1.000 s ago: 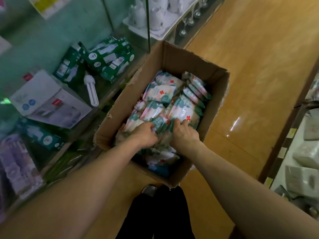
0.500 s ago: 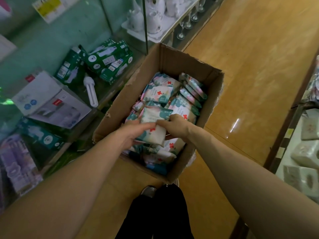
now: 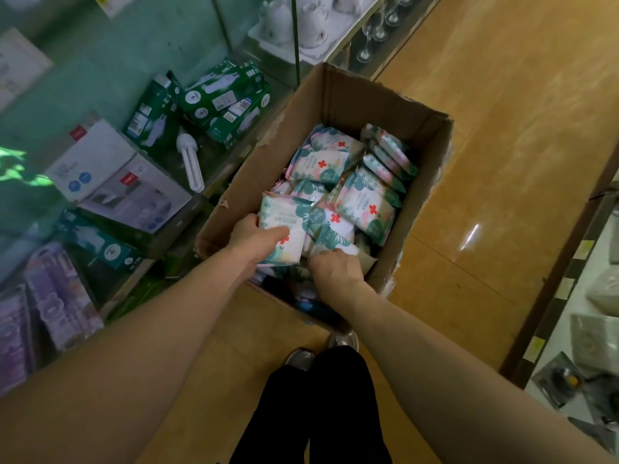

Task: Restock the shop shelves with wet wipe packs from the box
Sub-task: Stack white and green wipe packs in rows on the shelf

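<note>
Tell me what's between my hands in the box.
Head view: the wet wipe pack your left hand grips, plus another pack at your right hand.

One view only: head cam, wide-angle, lines bend twd the edges. It looks fwd and steeply down over the person's own legs (image 3: 318,413), w/ the cardboard box (image 3: 335,105) mid-frame on the wooden floor (image 3: 519,128). Forearms enter from both near corners. Close enough to make out print on the wet wipe pack (image 3: 284,226) in the left hand (image 3: 254,239). Glass shelves (image 3: 100,95) fill the left, a shelf edge (image 3: 569,286) the right.
</note>
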`<state>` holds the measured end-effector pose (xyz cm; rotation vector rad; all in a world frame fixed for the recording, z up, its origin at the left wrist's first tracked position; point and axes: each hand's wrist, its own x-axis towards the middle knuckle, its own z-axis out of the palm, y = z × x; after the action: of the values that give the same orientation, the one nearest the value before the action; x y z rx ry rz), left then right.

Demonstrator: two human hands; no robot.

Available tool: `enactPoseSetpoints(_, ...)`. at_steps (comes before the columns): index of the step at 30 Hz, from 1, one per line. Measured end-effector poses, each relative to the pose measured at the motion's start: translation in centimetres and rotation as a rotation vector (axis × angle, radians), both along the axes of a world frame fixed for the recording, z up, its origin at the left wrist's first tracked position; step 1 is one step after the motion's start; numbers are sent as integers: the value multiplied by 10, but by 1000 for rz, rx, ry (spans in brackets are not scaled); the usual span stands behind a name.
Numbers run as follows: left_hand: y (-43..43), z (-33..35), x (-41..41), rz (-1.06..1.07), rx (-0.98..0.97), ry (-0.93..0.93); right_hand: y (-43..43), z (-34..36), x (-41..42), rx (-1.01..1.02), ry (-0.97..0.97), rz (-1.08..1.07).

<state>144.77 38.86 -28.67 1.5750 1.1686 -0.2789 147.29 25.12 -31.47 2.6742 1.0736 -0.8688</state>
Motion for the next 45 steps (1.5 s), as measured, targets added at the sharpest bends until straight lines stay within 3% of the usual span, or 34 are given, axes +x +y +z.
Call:
enactPoseSetpoints(6, 2, 31, 16, 180, -28, -178, -17, 47, 33, 48, -7, -208)
enactPoseSetpoints(9, -1, 58, 30, 174, 22, -270, -28, 70, 45, 156, 22, -432)
enactPoseSetpoints(18, -44, 148, 59, -65, 141, -390, -86, 180, 67, 943, 213, -1165)
enactPoseSetpoints(21, -70, 186, 69, -181, 137, -452, -109, 218, 66, 1111, 263, -1288)
enactPoseSetpoints(32, -219, 303, 99, -506, -73, -647, -260, 336, 27, 1393, -22, -1511)
enactPoseSetpoints(45, -517, 379, 48, -996, -328, -741, -507, 417, -89, 1649, -464, -1843)
